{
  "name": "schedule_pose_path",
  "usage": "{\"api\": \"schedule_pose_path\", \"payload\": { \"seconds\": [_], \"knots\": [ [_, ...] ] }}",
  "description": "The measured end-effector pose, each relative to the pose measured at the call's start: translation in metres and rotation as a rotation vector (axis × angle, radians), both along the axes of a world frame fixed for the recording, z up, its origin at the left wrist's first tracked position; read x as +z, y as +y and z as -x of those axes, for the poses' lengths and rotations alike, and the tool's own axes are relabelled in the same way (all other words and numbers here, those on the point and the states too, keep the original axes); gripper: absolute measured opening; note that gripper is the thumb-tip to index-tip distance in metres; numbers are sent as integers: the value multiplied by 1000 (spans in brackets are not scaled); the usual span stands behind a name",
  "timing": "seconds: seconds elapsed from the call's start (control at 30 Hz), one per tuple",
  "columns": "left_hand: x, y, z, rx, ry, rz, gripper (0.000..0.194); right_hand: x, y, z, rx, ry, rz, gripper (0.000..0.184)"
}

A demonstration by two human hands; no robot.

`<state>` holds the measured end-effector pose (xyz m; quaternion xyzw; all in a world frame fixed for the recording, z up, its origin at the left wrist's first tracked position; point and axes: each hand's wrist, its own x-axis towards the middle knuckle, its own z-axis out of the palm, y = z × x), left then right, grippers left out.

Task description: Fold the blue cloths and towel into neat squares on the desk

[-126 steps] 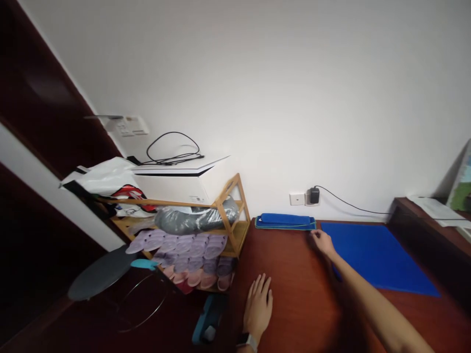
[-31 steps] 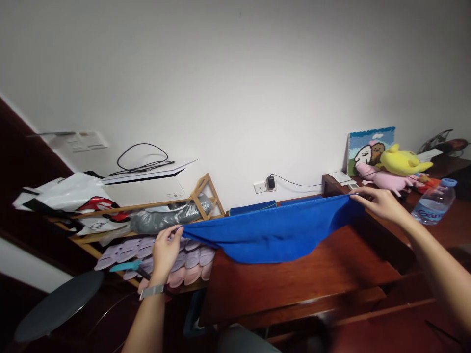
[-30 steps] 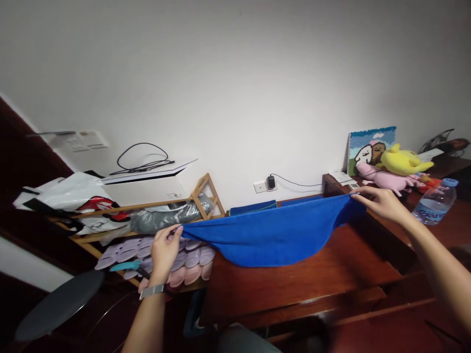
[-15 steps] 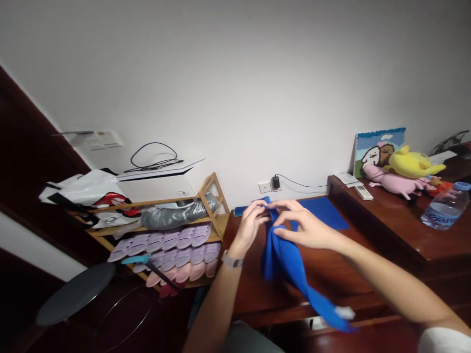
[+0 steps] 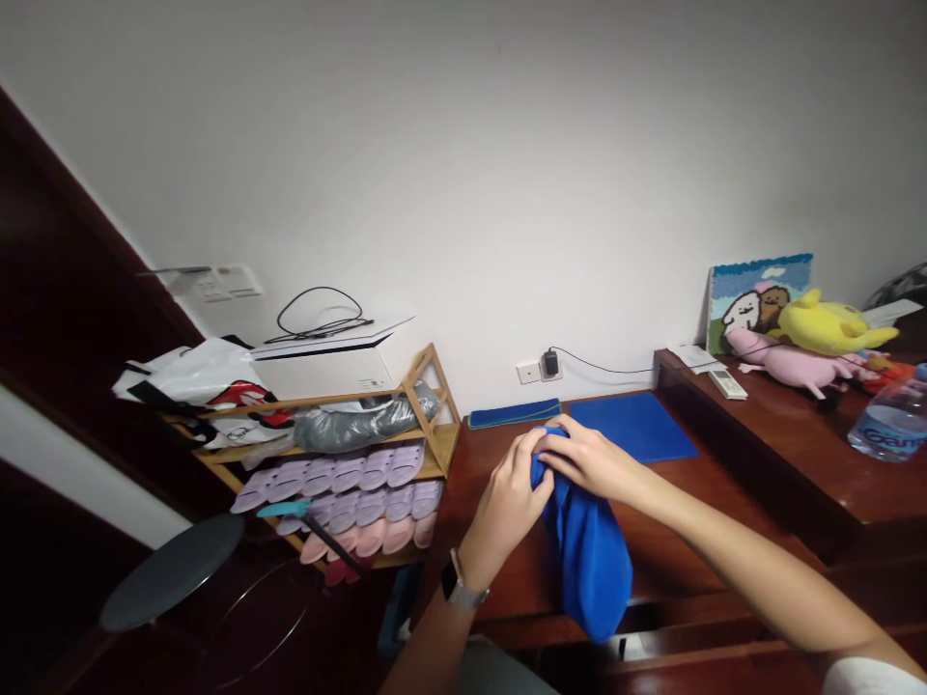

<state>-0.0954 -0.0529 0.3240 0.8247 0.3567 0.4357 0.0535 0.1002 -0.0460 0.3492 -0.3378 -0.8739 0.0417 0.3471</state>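
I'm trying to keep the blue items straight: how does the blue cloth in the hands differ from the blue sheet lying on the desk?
The blue cloth hangs from the left hand and right hand, while the blue sheet lies on the desk. The blue cloth is bunched at the top and falls in folds; the blue sheet is spread flat with straight edges. Both look plain blue.

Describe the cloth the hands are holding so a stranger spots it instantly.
Find the reddish-brown desk against the white wall. Over it, the left hand and right hand hold a blue cloth by its top. Unlike the flat blue sheet and narrow blue strip lying behind it, this cloth hangs in loose folds.
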Motion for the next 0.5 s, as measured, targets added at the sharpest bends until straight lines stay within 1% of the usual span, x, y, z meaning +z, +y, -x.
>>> {"api": "schedule_pose_path", "payload": {
  "seconds": [0.07,0.13,0.17,0.2,0.23,0.3,0.33,0.37,0.4,0.47,0.5],
  "knots": [
    [-10,-3,-9,121,-40,-184,54,-2,-1,5,-36,20,3,24],
    [-18,-7,-16,267,-126,-316,46,-2,-4,8,-76,65,10,25],
    [-20,-8,-19,308,-164,-332,41,-2,-5,9,-92,102,18,24],
    [-21,-10,-21,310,-192,-305,35,-2,-6,10,-101,147,32,24],
    [-21,-11,-22,267,-212,-239,28,-2,-6,10,-100,197,51,23],
    [-20,-11,-23,84,-260,-26,20,-3,-7,10,-75,299,111,20],
    [-19,-10,-23,-18,-302,83,21,-4,-7,9,-52,351,155,19],
    [-18,-9,-22,-103,-355,177,26,-5,-7,7,-20,401,207,19],
    [-16,-8,-21,-162,-412,252,33,-6,-7,6,18,444,267,21],
    [-15,-5,-18,-206,-505,354,44,-8,-7,1,99,492,382,29],
    [-14,-3,-16,-204,-534,394,45,-8,-7,-2,131,492,423,33]
  ]
}}
